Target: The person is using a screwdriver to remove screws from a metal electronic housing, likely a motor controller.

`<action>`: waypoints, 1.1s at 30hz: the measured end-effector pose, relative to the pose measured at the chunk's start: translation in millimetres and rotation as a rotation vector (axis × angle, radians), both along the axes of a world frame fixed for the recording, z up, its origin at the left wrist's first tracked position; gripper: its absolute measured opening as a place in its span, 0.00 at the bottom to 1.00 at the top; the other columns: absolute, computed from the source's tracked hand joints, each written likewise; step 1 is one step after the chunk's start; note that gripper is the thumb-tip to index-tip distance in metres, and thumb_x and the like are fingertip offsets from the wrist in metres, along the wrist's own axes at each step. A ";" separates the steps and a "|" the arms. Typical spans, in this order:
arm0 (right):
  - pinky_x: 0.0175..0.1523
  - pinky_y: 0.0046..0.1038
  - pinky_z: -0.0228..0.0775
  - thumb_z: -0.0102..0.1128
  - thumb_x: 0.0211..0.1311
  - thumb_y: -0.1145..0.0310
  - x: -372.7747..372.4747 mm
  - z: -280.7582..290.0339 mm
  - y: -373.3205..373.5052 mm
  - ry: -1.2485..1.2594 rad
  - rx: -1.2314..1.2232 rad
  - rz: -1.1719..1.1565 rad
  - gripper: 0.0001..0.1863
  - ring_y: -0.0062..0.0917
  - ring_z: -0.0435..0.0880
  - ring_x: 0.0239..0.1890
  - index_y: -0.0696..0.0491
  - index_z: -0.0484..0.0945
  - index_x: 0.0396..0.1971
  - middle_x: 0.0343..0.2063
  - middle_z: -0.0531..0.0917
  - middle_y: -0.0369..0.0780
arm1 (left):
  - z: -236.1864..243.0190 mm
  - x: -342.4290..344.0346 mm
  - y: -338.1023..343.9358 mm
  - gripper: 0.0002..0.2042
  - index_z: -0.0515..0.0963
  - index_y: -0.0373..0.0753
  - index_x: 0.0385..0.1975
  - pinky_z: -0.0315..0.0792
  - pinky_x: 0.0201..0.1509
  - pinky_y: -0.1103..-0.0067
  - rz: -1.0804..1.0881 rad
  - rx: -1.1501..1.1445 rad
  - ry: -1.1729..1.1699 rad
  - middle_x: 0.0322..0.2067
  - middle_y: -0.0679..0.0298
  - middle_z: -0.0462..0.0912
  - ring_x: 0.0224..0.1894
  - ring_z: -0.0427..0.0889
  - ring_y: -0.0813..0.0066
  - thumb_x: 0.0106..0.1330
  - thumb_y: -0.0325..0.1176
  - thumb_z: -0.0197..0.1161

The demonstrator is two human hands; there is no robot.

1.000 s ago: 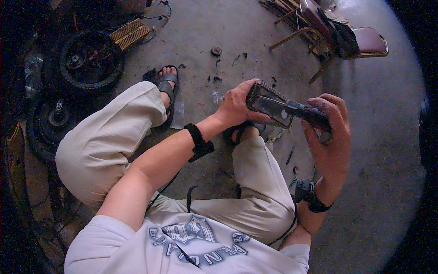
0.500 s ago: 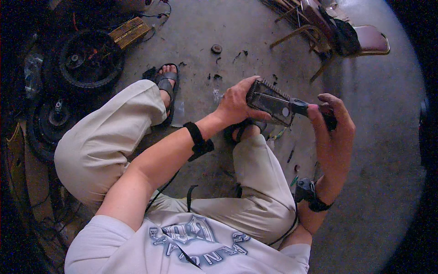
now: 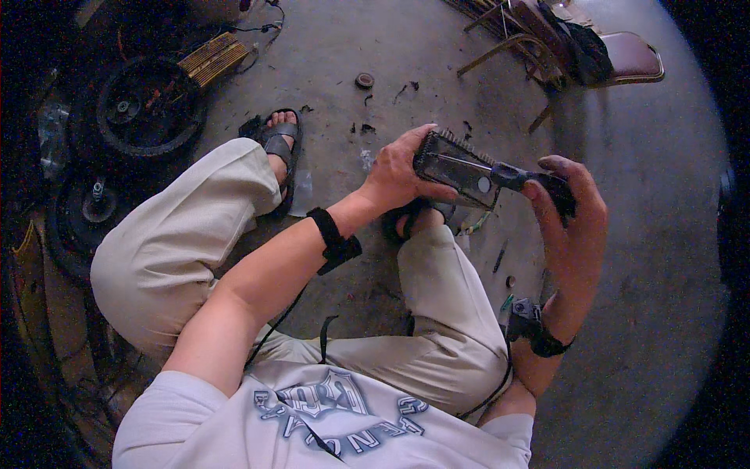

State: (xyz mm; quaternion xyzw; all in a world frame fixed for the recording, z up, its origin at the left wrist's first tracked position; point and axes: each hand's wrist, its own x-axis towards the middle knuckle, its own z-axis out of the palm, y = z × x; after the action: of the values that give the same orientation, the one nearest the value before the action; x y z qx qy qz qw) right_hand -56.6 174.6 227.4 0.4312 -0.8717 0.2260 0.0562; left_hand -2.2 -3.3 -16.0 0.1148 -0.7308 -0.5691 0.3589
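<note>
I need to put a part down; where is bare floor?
The widest bare patch of grey concrete floor lies right of your right hand, nearer than the maroon metal-framed chair. It's crowded at left, around the round black wheels, and beyond your left hand, where small dark scraps lie.

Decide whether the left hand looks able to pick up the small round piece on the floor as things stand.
Probably not: the left hand grips the dark rectangular part, and the small round piece lies farther out on the floor.
</note>
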 end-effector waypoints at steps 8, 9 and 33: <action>0.49 0.29 0.81 0.75 0.61 0.73 -0.4 -2.7 2.8 -0.067 -0.046 0.009 0.17 0.32 0.89 0.41 0.56 0.81 0.48 0.43 0.85 0.43 | 2.5 0.5 0.0 0.56 0.71 0.36 0.69 0.75 0.66 0.69 0.068 -0.076 -0.004 0.59 0.53 0.83 0.61 0.82 0.60 0.37 0.51 0.91; 0.49 0.29 0.81 0.75 0.61 0.73 -1.0 -3.5 2.9 -0.082 -0.033 -0.012 0.17 0.32 0.89 0.41 0.56 0.81 0.48 0.43 0.85 0.43 | 3.0 0.4 -0.2 0.56 0.71 0.36 0.69 0.75 0.66 0.69 0.066 -0.076 0.009 0.59 0.53 0.83 0.61 0.82 0.60 0.37 0.51 0.91; 0.51 0.25 0.76 0.71 0.59 0.81 -2.9 1.8 12.5 -0.053 -0.047 0.289 0.17 0.25 0.83 0.46 0.58 0.80 0.48 0.48 0.83 0.41 | 3.4 2.7 0.9 0.56 0.70 0.38 0.69 0.75 0.67 0.67 0.062 -0.083 -0.044 0.59 0.52 0.83 0.61 0.82 0.57 0.37 0.53 0.90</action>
State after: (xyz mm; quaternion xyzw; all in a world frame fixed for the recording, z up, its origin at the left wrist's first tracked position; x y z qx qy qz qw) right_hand -59.6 187.2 229.2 0.5445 -0.7963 0.2634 0.0100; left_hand 0.6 -2.4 -12.6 0.1350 -0.7576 -0.5244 0.3645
